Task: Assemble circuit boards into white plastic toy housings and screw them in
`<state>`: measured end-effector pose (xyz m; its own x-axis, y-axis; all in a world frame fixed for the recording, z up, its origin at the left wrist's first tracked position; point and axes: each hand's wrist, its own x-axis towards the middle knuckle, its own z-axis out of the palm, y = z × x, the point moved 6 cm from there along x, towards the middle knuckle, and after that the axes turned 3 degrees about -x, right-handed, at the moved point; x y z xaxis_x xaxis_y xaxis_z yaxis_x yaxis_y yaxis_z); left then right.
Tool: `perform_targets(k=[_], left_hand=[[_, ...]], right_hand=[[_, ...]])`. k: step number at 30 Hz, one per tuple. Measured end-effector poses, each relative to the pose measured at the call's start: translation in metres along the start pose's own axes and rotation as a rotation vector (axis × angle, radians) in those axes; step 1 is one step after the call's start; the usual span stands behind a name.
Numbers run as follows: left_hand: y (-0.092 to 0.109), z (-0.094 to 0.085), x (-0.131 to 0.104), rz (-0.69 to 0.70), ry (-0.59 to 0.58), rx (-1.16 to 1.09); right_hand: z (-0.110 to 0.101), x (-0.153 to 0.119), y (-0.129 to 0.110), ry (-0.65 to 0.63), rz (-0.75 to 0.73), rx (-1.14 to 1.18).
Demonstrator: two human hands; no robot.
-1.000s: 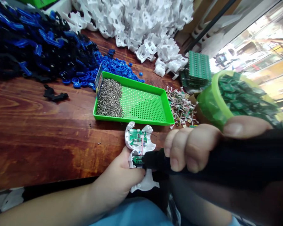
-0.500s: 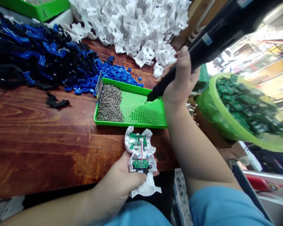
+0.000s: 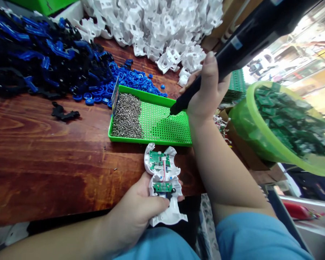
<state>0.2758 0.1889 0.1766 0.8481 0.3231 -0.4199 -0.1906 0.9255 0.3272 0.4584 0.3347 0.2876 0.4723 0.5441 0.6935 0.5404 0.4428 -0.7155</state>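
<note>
My left hand (image 3: 143, 206) grips a white plastic shell (image 3: 169, 213) at the table's front edge, thumb pressed over its lower half. Two green circuit boards sit inside the shell, the upper board (image 3: 155, 160) and the lower board (image 3: 162, 187), with a red and white wire running down from the upper one. In my right hand (image 3: 207, 92) is a black electric screwdriver (image 3: 233, 50), its tip pointing down and left over the perforated part of a green tray (image 3: 151, 141). Small metal screws (image 3: 126, 117) fill the tray's left end.
Behind the tray lie blue buttons (image 3: 138, 79), black and blue plastic parts (image 3: 43, 54) and a heap of white shells (image 3: 157, 25). On the right stands a yellow-green basin (image 3: 241, 112) of circuit boards. A black bracket (image 3: 64, 112) and a loose screw (image 3: 115, 169) lie on the wooden table.
The view has shifted slightly. Both hands keep their holds, and the screwdriver tip stays above the tray's perforated part.
</note>
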Motion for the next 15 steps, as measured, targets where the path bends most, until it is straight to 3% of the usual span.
perform_targets(k=[7,12,15], left_hand=[[0.0,0.0,-0.002,0.001,-0.022,0.004],[0.001,0.0,-0.002,0.017,-0.017,-0.017],[0.0,0.001,-0.002,0.024,-0.026,0.001]], right_hand=[[0.001,-0.003,-0.015,-0.038,0.01,-0.327],[0.01,-0.006,-0.02,-0.186,-0.112,-0.661],[0.011,-0.007,-0.018,-0.197,-0.145,-0.753]])
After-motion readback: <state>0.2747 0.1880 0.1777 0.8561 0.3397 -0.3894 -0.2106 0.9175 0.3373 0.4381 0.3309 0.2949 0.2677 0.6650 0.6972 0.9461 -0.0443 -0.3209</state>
